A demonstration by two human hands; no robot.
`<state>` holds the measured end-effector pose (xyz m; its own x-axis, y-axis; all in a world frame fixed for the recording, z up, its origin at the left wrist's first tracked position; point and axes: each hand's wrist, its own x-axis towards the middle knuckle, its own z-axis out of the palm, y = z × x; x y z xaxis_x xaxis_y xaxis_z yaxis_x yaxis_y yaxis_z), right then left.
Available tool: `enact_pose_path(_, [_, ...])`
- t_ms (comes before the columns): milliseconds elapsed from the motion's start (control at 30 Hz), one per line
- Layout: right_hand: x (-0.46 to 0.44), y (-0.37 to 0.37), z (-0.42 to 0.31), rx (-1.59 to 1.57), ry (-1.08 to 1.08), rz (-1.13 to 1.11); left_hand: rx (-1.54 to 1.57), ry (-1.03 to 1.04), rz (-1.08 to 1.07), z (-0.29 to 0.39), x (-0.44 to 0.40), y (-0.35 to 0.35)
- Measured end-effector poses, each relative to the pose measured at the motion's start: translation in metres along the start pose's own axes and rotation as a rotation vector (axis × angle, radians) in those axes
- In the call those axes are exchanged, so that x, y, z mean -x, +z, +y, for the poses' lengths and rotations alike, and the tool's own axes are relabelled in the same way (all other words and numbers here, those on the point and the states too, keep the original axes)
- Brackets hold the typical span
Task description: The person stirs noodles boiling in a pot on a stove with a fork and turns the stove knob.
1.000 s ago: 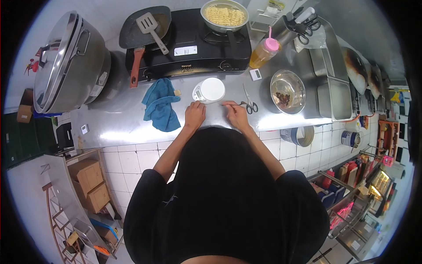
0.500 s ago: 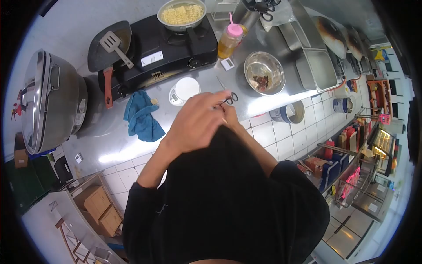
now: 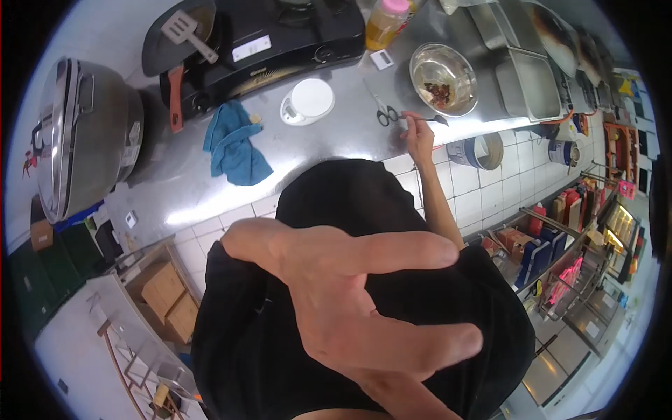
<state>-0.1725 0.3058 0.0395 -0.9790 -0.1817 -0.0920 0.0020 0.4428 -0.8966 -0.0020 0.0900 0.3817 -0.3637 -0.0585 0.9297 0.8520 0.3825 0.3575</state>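
Close to the camera, my left hand (image 3: pixel 329 294) is raised over the black clothing, its fingers spread and nothing between them. My right hand (image 3: pixel 418 140) is at the counter's front edge, closed around a thin, dark-tipped utensil (image 3: pixel 438 120) that I cannot make out fully. Black-handled scissors (image 3: pixel 386 115) lie just left of that hand. Above it stands a steel bowl (image 3: pixel 462 72) with dark red pieces (image 3: pixel 437 94) inside. A round white scale (image 3: pixel 310 99) and a crumpled blue towel (image 3: pixel 236 147) lie farther left on the counter.
The black stove (image 3: pixel 294 59) carries a pan (image 3: pixel 155 50) with a slotted spatula (image 3: pixel 182 29). A pink-lidded jar (image 3: pixel 381 26) and small timer (image 3: pixel 382 59) stand behind the scissors. A large steel pot (image 3: pixel 105 133) is at left, metal trays (image 3: pixel 533 87) at right.
My left hand has risen from beside the scale toward the camera and opened wide. My right hand has moved right, past the scissors, with the utensil now visible. The view has shifted.
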Motion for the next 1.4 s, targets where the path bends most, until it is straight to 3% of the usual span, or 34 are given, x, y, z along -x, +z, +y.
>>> enact_pose_path(100, [0.002,0.009,-0.016,-0.06,0.007,0.05,0.058,0.136,0.028,-0.006,-0.001,0.002])
enact_pose_path(500, [0.001,0.014,-0.006,0.037,-0.022,-0.038,-0.204,-0.229,0.224,0.03,-0.013,0.005])
enact_pose_path(900, [0.01,0.041,-0.01,-0.046,-0.101,-0.082,-0.132,-0.053,0.083,-0.006,0.0,-0.021])
enact_pose_path(1033, [0.013,0.044,-0.011,-0.098,-0.083,-0.1,-0.149,-0.078,0.005,-0.026,0.013,-0.029])
enact_pose_path(1067, [0.014,0.045,-0.009,-0.111,-0.088,-0.102,0.04,-0.339,-0.279,-0.04,0.011,-0.053])
enact_pose_path(1100, [0.017,0.041,-0.019,-0.058,-0.281,-0.082,-0.167,-0.335,-0.266,-0.051,0.014,-0.048])
enact_pose_path(1133, [0.015,0.045,-0.006,-0.054,-0.054,-0.144,-0.11,-0.438,-0.036,-0.069,0.028,-0.028])
enact_pose_path(1200, [0.017,0.048,0.002,0.049,-0.021,-0.182,0.069,-0.764,-0.016,-0.106,0.07,-0.017])
enact_pose_path(1267, [0.021,0.06,0.001,0.056,-0.191,-0.103,0.047,-1.017,-0.142,-0.142,0.137,-0.015])
enact_pose_path(1333, [0.019,0.08,0.016,-0.133,-0.174,-0.164,0.001,-1.213,-0.35,-0.171,0.217,-0.02])
enact_pose_path(1367, [0.02,0.081,-0.002,-0.191,-0.057,-0.247,0.072,-1.3,-0.373,-0.18,0.248,-0.021])
enact_pose_path(1400, [0.019,0.1,-0.003,-0.276,-0.335,-0.126,0.143,-1.357,-0.404,-0.18,0.259,-0.023])
